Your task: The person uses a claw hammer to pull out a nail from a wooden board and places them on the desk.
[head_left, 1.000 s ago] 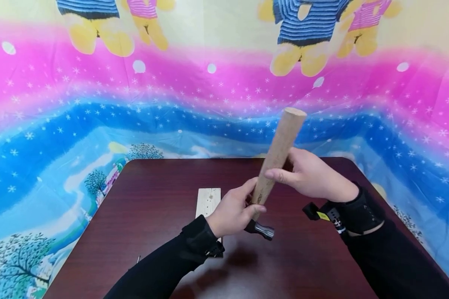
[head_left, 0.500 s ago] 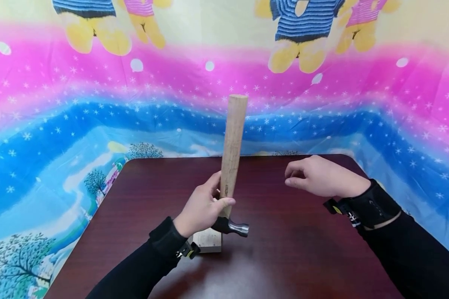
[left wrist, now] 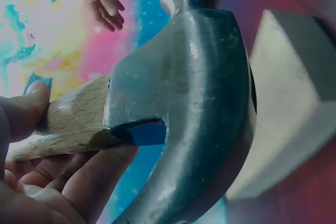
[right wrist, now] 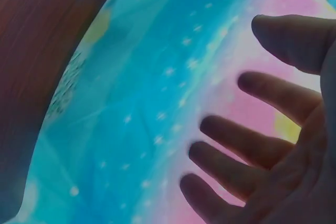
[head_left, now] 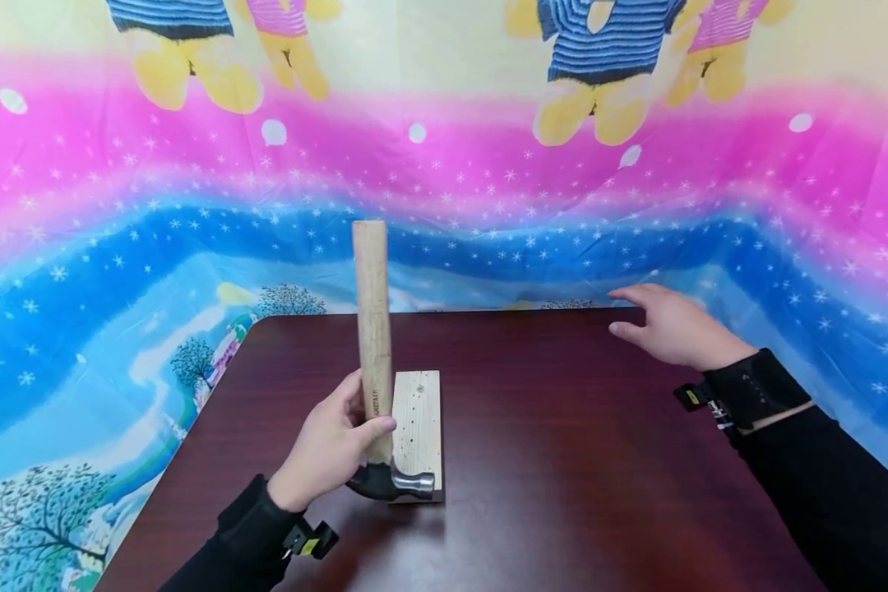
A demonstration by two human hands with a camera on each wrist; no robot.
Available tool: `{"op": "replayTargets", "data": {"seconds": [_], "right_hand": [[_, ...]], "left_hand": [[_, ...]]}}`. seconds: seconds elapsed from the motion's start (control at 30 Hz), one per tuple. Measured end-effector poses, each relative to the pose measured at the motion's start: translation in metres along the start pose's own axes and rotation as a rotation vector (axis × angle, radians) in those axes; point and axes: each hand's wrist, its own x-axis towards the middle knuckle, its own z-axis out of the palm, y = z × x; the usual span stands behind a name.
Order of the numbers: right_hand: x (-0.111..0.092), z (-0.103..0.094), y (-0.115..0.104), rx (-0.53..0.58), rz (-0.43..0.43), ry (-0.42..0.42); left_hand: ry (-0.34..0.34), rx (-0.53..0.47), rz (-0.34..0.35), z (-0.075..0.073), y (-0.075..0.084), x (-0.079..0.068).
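Note:
My left hand (head_left: 327, 448) grips a claw hammer (head_left: 374, 345) low on its wooden handle, just above the head. The handle points up, and the dark metal hammer head (left wrist: 194, 77) hangs at the bottom, its striking face toward the right. Behind and beside the hammer a pale wooden block (head_left: 418, 419) with rows of small dark marks lies on the table; the hammer head covers part of its near end. Off to the right, above the table's far right part, my right hand (head_left: 677, 325) is held in the air. Its fingers (right wrist: 247, 140) are spread and hold nothing.
The dark red table (head_left: 548, 427) has its far edge near a patterned cloth (head_left: 444, 181) that hangs behind it and at both sides. The block stands on the table's left-middle part.
My right hand has let go of the hammer handle and moved away to the right, its fingers spreading. The left hand has carried the hammer leftward, the handle turning from tilted to nearly upright.

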Motion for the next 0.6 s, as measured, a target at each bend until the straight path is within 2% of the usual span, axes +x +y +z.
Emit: {"op": "replayTargets", "data": {"seconds": [0.23, 0.43, 0.6], "right_hand": [[0.008, 0.001, 0.033, -0.013, 0.128, -0.004], [0.011, -0.003, 0.053, 0.023, 0.171, -0.036], [0.015, -0.006, 0.07, -0.004, 0.201, -0.06]], "left_hand": [[0.04, 0.016, -0.137, -0.016, -0.02, -0.023], [0.04, -0.086, -0.279, -0.02, -0.035, -0.038], [0.043, -0.138, -0.353, -0.018, -0.047, -0.048]]}}
